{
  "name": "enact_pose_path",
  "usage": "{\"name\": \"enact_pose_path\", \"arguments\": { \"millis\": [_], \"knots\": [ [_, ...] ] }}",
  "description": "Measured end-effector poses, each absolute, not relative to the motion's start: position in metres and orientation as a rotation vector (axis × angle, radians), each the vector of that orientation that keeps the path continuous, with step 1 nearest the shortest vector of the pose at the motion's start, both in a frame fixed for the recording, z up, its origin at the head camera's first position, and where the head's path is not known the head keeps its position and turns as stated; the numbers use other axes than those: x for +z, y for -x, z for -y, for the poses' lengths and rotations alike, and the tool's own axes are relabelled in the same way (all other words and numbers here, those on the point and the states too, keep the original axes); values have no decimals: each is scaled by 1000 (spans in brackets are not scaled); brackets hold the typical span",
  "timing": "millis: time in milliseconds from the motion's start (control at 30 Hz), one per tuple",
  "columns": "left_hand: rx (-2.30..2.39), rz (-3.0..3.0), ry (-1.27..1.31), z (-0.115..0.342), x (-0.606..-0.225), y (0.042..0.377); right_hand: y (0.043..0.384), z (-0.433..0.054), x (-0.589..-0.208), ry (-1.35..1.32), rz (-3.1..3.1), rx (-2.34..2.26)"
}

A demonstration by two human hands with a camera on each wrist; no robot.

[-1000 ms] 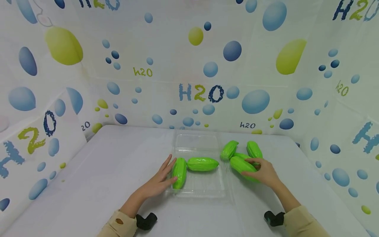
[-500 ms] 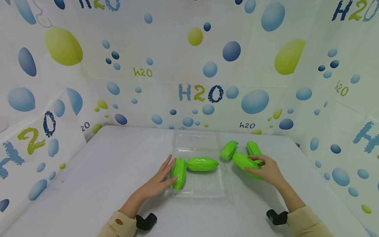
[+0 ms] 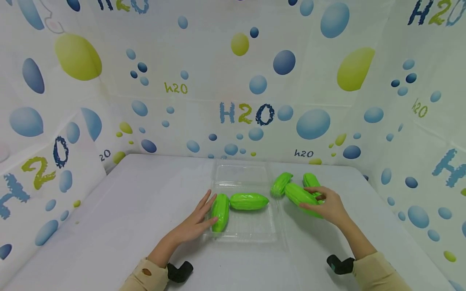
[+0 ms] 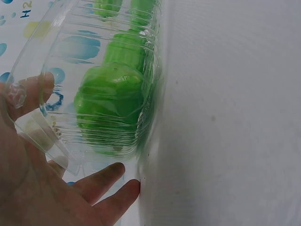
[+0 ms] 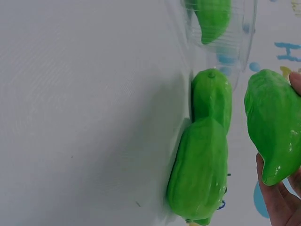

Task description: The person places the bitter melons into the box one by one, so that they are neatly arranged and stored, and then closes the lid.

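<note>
My left hand (image 3: 198, 222) lies along the left side of a hinged clear plastic container (image 3: 251, 232), fingers straight and spread. Inside, two glossy green ridged gourd-like pieces (image 3: 249, 201) lie at right angles; the upright one (image 3: 220, 212) is beside my left thumb. In the left wrist view, fingertips show through and beside the clear wall (image 4: 70, 52). To the container's right, my right hand (image 3: 329, 206) grips a similar green gourd (image 3: 300, 195) between thumb and fingers. The right wrist view shows this gourd (image 5: 273, 122) apart from two others on the table.
Behind the held gourd, a green gourd (image 3: 281, 184) rests close to the container's right edge, with another (image 3: 310, 179) farther right. The lid (image 3: 242, 174) lies folded back. White cloth covers the table (image 3: 145, 194), and printed curtains (image 3: 204, 60) surround it.
My right hand has risen and shifted slightly right with the gourd it grips, then moved a little farther back. My left hand has stayed in place at the container.
</note>
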State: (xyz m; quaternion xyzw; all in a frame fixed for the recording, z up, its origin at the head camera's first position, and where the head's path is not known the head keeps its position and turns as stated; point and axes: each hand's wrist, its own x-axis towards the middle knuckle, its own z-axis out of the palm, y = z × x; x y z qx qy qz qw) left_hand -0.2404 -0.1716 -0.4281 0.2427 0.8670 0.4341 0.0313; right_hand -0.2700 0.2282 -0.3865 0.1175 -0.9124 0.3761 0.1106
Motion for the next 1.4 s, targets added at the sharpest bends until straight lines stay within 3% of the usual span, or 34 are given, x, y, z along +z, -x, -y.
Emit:
{"name": "enact_pose_path", "arguments": {
  "millis": [1400],
  "knots": [
    [1379, -2652, -746, 170, -427, 241, 276, -176, -383, -549, 2627, 1230]
  ]
}}
